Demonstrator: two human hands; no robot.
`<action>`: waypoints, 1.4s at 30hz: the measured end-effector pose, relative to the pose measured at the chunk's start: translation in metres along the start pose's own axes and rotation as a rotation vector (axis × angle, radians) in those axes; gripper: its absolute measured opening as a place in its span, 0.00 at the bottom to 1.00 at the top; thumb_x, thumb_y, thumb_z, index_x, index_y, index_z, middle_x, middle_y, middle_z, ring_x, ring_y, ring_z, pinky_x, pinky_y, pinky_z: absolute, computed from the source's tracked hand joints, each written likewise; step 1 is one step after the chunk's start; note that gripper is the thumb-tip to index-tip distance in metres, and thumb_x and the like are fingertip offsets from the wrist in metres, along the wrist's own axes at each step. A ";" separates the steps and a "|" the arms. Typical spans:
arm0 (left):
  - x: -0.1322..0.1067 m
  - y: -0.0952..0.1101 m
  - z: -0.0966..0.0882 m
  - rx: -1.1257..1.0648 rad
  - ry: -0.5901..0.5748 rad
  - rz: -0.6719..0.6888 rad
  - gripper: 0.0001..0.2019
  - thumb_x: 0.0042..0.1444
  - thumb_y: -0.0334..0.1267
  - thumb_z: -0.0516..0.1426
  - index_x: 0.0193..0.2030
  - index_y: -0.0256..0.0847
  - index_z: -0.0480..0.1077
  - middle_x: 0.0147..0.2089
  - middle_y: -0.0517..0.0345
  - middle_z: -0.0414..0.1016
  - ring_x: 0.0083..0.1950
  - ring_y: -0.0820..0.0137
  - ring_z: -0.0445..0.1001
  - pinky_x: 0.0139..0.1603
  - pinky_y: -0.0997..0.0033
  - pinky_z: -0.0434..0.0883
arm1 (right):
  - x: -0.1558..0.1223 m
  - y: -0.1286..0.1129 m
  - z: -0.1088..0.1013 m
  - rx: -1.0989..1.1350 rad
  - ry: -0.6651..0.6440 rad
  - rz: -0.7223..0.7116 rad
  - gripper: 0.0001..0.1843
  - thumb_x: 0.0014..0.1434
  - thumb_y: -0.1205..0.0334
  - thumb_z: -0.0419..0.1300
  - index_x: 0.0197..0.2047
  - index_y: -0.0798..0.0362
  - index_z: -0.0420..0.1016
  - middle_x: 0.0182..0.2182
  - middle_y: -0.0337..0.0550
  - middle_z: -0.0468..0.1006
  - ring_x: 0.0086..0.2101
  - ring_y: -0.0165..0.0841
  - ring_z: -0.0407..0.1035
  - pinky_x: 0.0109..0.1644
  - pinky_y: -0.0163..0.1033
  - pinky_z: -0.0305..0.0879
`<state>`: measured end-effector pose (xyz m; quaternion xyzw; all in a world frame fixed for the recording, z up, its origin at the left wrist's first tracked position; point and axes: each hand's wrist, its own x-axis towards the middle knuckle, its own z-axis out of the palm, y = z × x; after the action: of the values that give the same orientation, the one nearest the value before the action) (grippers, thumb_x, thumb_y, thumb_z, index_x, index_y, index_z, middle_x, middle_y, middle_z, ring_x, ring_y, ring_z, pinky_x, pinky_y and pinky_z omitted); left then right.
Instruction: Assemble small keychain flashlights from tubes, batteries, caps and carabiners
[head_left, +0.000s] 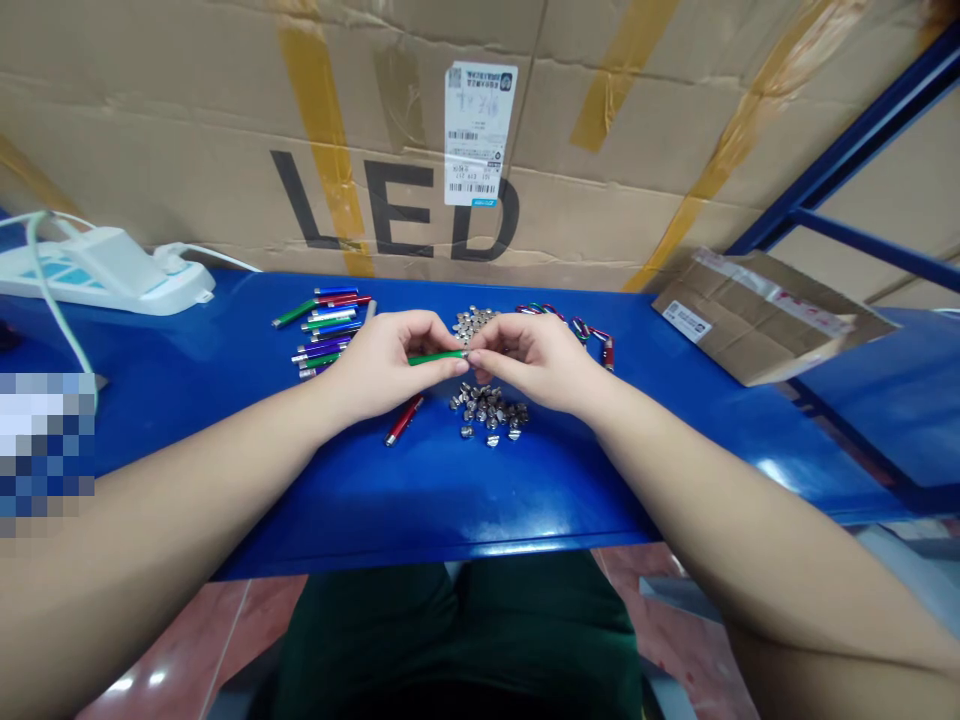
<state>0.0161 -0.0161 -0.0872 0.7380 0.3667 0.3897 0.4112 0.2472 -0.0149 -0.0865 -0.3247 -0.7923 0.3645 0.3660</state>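
Note:
My left hand (pixel 390 362) is closed around a green pen-like tube (pixel 433 357), held level above the blue bench (pixel 420 490). My right hand (pixel 534 362) pinches at the tube's right end, fingers pressed together on a small silver part I can barely make out. Below the hands lies a heap of small silver caps (pixel 489 412). A second heap of silver caps (pixel 474 320) sits just behind the hands. A red tube (pixel 403 420) lies alone on the bench under my left hand.
Several coloured tubes (pixel 328 328) lie in a pile at left. Finished pieces with clips (pixel 581 330) lie at right. A white power strip (pixel 112 270) is far left, a small cardboard box (pixel 757 310) far right, a big "LED" carton (pixel 390 130) behind.

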 end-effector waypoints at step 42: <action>-0.002 0.007 0.001 0.096 -0.061 0.194 0.10 0.52 0.40 0.72 0.34 0.38 0.79 0.36 0.53 0.84 0.38 0.65 0.82 0.43 0.64 0.80 | 0.002 -0.012 0.007 0.085 -0.118 0.272 0.16 0.70 0.57 0.58 0.30 0.52 0.69 0.21 0.34 0.72 0.17 0.26 0.67 0.20 0.33 0.63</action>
<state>0.0175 -0.0211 -0.0825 0.8003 0.2993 0.3871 0.3465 0.2375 -0.0220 -0.0790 -0.3914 -0.7451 0.4623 0.2791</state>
